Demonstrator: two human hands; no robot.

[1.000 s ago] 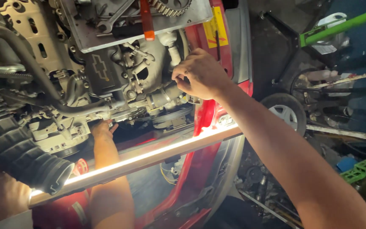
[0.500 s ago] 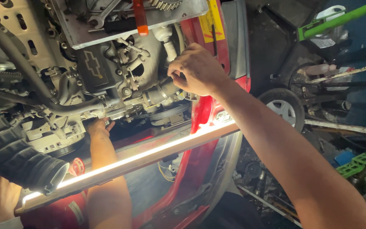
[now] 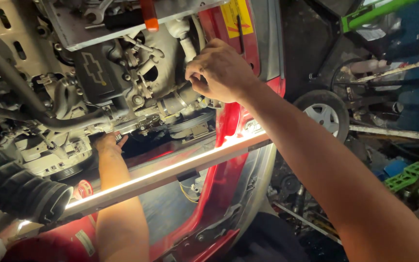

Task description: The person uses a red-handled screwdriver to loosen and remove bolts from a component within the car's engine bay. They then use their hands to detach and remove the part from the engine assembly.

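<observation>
My right hand (image 3: 219, 70) reaches over a grey car engine (image 3: 98, 77), its fingers closed around the end of a ribbed grey hose (image 3: 178, 101) beside the red body panel (image 3: 224, 145). My left hand (image 3: 106, 144) goes down under the engine's lower edge. Its fingertips press against the metal there and are partly hidden, so I cannot tell whether they hold anything. The left forearm passes behind a bright lit metal bar (image 3: 170, 170).
A black corrugated air duct (image 3: 15, 189) lies lower left. A grey tray (image 3: 73, 36) with wrenches and an orange-handled tool (image 3: 149, 14) rests above the engine. On the right are a loose wheel (image 3: 323, 114), a green bar (image 3: 374, 12), a green crate (image 3: 413, 172) and floor clutter.
My right hand has shifted slightly left along the hose, staying closed. My left hand stays under the engine. The view has drifted a little.
</observation>
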